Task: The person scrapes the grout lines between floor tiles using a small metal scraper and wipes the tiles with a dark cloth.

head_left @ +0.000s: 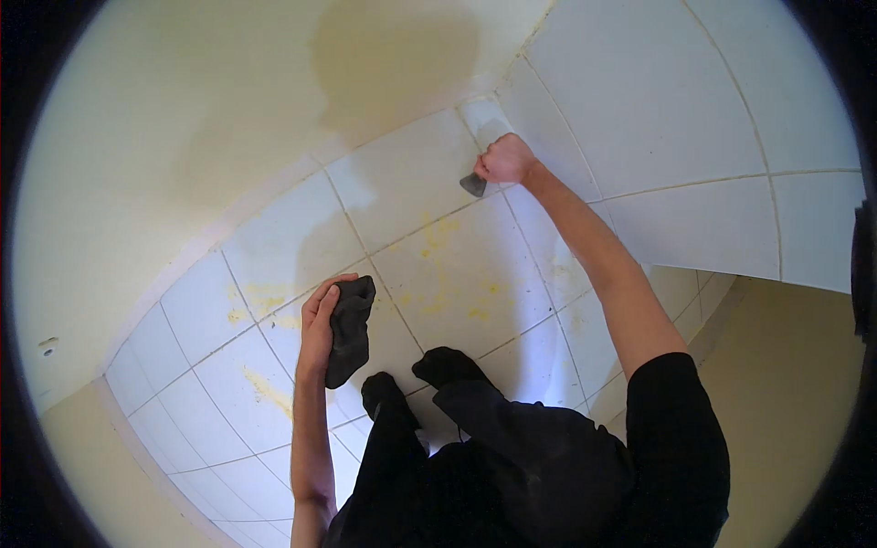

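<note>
My right hand [506, 159] is reached out far in front of me, closed in a fist above the far corner of the tiled floor. Out of its left side pokes a dark grey, flared blade, which looks like a scraper [472, 185]; its handle is hidden in my fingers. Nearer and to the left, my left hand [317, 320] grips a dark, bunched cloth [350, 331], with my fingers along its left and upper side. Yellow smears [438, 233] and crumbs mark the floor tiles [402, 196] between my hands.
A white-tiled raised side [658, 100] borders the floor at the right. Along the far left runs a cream wall [183, 119] with a small hole [47, 346] low down. My feet [443, 365] in dark socks stand on the tiles. More yellow residue [267, 391] lies at the left.
</note>
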The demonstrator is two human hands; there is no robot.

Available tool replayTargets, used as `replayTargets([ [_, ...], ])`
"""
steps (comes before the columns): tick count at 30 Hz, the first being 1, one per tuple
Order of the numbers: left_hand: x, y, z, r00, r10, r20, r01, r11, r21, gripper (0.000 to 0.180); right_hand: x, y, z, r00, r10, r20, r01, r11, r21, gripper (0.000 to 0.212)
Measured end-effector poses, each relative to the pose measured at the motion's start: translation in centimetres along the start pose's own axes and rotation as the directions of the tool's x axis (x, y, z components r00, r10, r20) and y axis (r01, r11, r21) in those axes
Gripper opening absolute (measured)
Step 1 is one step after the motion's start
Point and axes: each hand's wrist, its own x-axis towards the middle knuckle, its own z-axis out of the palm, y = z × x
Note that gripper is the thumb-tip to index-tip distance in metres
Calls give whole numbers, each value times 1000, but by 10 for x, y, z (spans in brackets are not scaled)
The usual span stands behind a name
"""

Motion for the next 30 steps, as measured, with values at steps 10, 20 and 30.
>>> replayTargets([
  [10,-3,0,-3,1000,-7,1,7,1000,-15,32,10,25,-13,996,-90,15,90,996,-13,26],
  [20,3,-8,-4,1000,27,-1,-27,999,23,39,15,24,-6,888,-442,-129,444,896,-11,27],
  [30,3,-5,-4,1000,1,-20,-1,1000,20,39,19,18,-6,881,-473,-4,467,873,-143,10],
])
